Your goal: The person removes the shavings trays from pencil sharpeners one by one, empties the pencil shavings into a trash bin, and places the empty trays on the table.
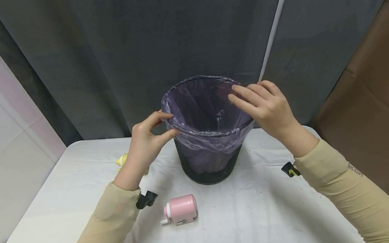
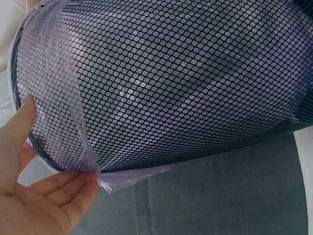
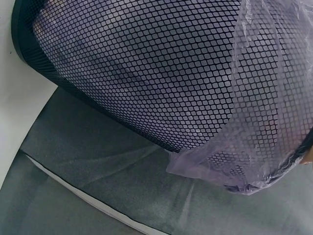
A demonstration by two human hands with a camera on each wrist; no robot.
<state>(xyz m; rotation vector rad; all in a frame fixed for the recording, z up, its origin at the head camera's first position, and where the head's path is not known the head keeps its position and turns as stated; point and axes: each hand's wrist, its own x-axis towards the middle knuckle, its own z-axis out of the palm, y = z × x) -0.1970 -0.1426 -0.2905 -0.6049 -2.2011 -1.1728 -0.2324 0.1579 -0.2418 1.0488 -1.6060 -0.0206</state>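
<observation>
1. At the near-left of the bin's mouth, the left hand (image 1: 144, 143) holds the rim, with the purple bag (image 1: 213, 144) folded over it, between thumb and fingers.
2. Across the opening from it, the right hand (image 1: 268, 107) reaches over the rim with its fingers slightly bent. Its thumb is hidden and the right wrist view catches only a sliver of skin, so I cannot tell whether it pinches the bag.
3. Between the two hands, the black mesh bin (image 2: 195, 83) stands upright, with the bag lining it. The head view looks down into the lined mouth; the wrist views show the mesh close up, with the bag pressed behind it.
4. Just past the left fingertips, the left wrist view shows a loose tail of the bag's hem, which the head view does not. The right wrist view has a similar flap near the right hand.
5. Nearer the person than the left hand, and to its right, a pink cylinder (image 1: 181, 209) with white parts lies on the white cloth (image 1: 255, 211); only the head view includes it.
6. Behind the left wrist, a yellow item (image 1: 122, 159) is partly hidden.
7. Beyond both hands hangs a dark curtain (image 1: 188, 31).
</observation>
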